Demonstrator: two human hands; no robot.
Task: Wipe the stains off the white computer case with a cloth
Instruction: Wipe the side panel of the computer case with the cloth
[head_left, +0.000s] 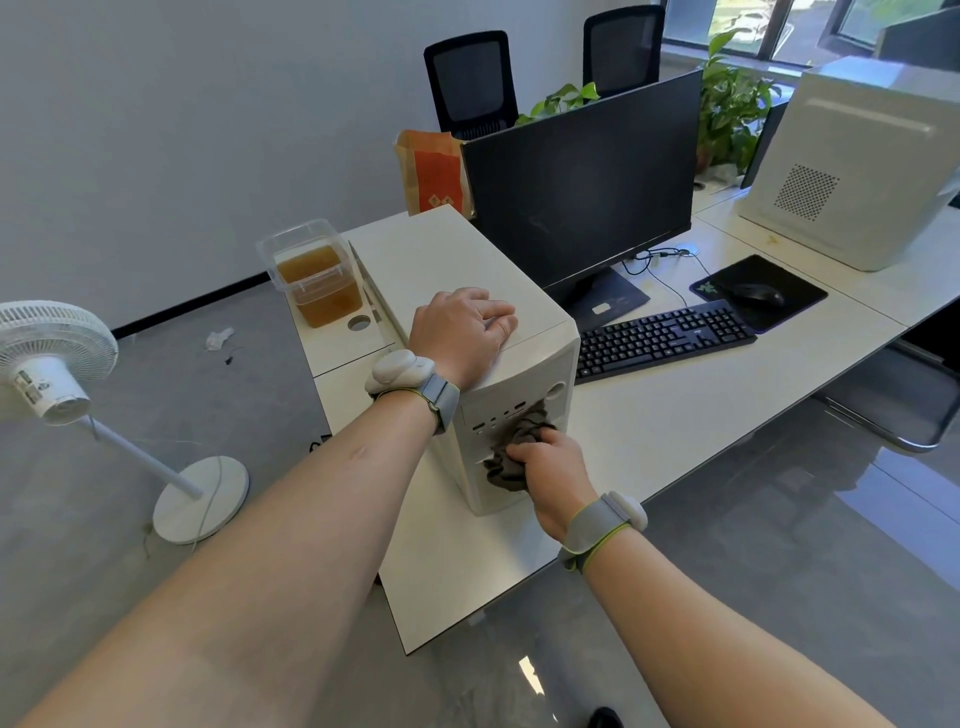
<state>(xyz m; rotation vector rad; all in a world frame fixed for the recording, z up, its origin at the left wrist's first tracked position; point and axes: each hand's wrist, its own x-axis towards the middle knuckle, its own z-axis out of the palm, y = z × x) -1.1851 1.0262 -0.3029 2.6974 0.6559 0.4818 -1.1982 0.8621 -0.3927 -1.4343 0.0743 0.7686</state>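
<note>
A white computer case (441, 260) stands upright on the white desk (675, 415), its front panel with ports facing me. My left hand (462, 327) rests flat on the near end of its top, fingers relaxed. My right hand (550, 467) grips a crumpled dark grey cloth (519, 441) and presses it against the front panel, below the row of ports. The cloth hides part of the panel. Both wrists wear grey bands.
A black monitor (587, 176), keyboard (665, 332) and mouse (758, 296) on a dark pad sit to the right. A second white case (852, 171) stands far right. A plastic box (317, 275) of brown liquid sits behind left; a white fan (52, 353) stands on the floor.
</note>
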